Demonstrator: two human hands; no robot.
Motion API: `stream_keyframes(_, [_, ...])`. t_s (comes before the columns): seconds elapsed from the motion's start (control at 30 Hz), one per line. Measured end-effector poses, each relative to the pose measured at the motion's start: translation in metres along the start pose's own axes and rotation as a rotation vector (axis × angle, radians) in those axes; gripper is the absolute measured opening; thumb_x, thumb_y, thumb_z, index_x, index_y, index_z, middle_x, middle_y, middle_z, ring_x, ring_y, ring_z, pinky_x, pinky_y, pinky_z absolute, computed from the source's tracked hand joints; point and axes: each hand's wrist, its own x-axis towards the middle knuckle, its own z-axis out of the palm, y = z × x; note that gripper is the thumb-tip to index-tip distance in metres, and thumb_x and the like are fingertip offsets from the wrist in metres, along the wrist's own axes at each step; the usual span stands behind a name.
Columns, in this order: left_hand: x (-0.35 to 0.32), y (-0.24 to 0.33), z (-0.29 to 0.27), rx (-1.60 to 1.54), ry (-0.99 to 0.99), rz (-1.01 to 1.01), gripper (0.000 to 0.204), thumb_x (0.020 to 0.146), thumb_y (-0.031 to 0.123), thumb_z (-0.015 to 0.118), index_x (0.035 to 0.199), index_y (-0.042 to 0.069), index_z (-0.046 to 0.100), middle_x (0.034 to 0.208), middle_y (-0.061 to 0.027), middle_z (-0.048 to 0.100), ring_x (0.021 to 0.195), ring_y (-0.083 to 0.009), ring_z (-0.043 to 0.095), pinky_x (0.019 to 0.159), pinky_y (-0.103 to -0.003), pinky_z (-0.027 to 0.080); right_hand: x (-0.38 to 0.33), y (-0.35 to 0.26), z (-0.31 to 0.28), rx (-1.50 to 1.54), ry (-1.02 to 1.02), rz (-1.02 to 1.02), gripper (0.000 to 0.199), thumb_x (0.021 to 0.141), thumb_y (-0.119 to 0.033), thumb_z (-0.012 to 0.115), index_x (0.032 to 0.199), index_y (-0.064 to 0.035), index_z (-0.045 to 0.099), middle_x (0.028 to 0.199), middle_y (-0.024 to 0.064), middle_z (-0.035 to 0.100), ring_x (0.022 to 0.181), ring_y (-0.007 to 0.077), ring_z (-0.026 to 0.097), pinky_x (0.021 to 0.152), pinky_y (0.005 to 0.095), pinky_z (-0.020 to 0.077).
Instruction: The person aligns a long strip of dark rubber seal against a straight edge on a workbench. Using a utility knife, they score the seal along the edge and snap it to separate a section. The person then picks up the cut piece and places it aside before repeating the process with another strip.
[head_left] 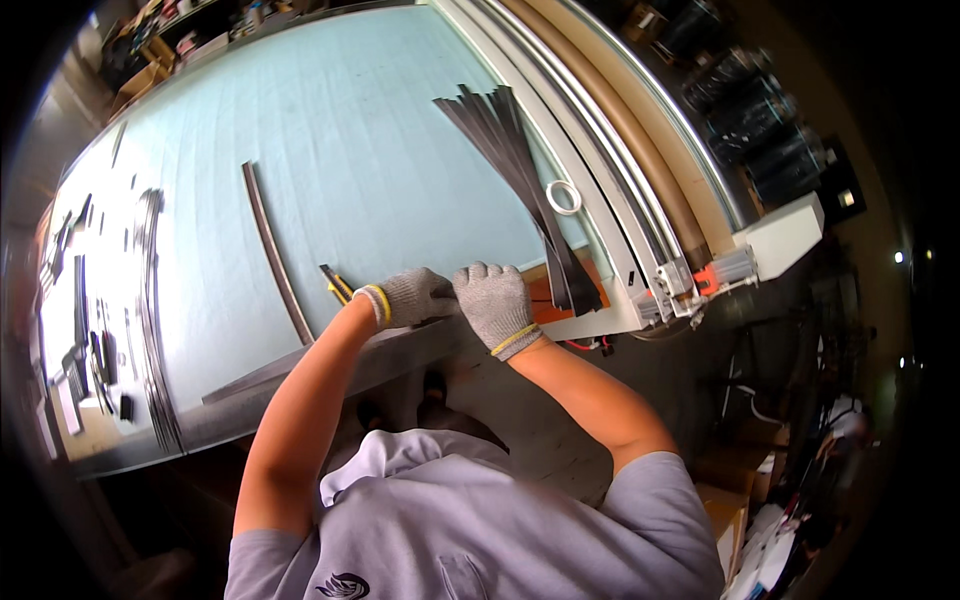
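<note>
My hands wear grey knit gloves with yellow cuffs and meet above the table's near edge. My left hand (408, 298) is closed, and a long dark strip (270, 377) slants from the lower left up to it, passing behind my forearm. Close against it, my right hand (495, 303) has its fingers curled over. What the right fingers pinch is hidden; it may be the same strip's end. Just left of my left wrist lies a yellow-and-black utility knife (337, 284). Farther left a single dark strip (272, 245) rests on the pale blue table top (340, 130).
A fanned bundle of dark strips (515, 175) lies at the right, beside a white tape ring (563, 197). More strips (150, 300) and small tools lie at the left. Along the right edge runs a metal rail with a brown roll (630, 120). Black-wrapped rolls (750, 120) stand beyond.
</note>
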Motion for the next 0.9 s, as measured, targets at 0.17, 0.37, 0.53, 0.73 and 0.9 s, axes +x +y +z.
stream_keyframes(0.17, [-0.012, 0.059, -0.013, -0.212, 0.182, -0.127, 0.024, 0.099, 0.021, 0.06, 0.102, 0.0, 0.071, 0.083, -0.0145, 0.073, 0.073, -0.023, 0.067, 0.074, -0.037, 0.053, -0.002, 0.009, -0.049, 0.109, 0.145, 0.17, 0.045, 0.079, -0.018, 0.073, 0.122, -0.0073, 0.063, 0.108, 0.0107, 0.063, 0.082, 0.0223, 0.064, 0.074, 0.0381, 0.0521])
stream_keyframes(0.37, [-0.042, 0.11, -0.019, -0.057, 0.446, -0.029, 0.017, 0.099, 0.012, 0.058, 0.099, 0.001, 0.071, 0.078, -0.0121, 0.072, 0.074, -0.0238, 0.07, 0.073, -0.036, 0.055, -0.041, 0.014, -0.09, 1.054, 0.602, 0.652, 0.064, 0.08, -0.004, 0.082, 0.139, 0.0004, 0.056, 0.126, 0.0167, 0.067, 0.098, 0.0213, 0.068, 0.081, 0.0344, 0.0574])
stream_keyframes(0.53, [-0.057, 0.132, -0.018, 0.025, 0.494, 0.032, 0.011, 0.097, 0.003, 0.059, 0.1, -0.001, 0.069, 0.076, -0.0114, 0.072, 0.071, -0.0217, 0.072, 0.07, -0.033, 0.057, -0.023, 0.003, -0.104, 1.271, 0.762, 0.562, 0.045, 0.081, 0.009, 0.076, 0.124, 0.0025, 0.065, 0.109, 0.0141, 0.074, 0.091, 0.0221, 0.071, 0.081, 0.0333, 0.0578])
stream_keyframes(0.73, [-0.071, 0.139, -0.021, 0.205, 0.54, 0.076, 0.023, 0.087, 0.005, 0.063, 0.109, 0.003, 0.068, 0.091, -0.0162, 0.07, 0.086, -0.0348, 0.069, 0.077, -0.044, 0.055, -0.009, -0.005, -0.116, 0.991, 0.939, 0.457, 0.03, 0.076, 0.015, 0.074, 0.103, 0.0015, 0.074, 0.096, 0.0147, 0.074, 0.085, 0.029, 0.072, 0.075, 0.035, 0.058])
stream_keyframes(0.9, [-0.076, 0.141, -0.023, 0.334, 0.574, 0.107, 0.029, 0.083, 0.004, 0.062, 0.111, 0.004, 0.067, 0.096, -0.0167, 0.067, 0.092, -0.0397, 0.065, 0.081, -0.049, 0.051, -0.003, -0.011, -0.115, 0.98, 0.986, 0.423, 0.03, 0.077, 0.015, 0.074, 0.104, 0.0012, 0.075, 0.095, 0.0148, 0.074, 0.083, 0.029, 0.072, 0.074, 0.0343, 0.0573])
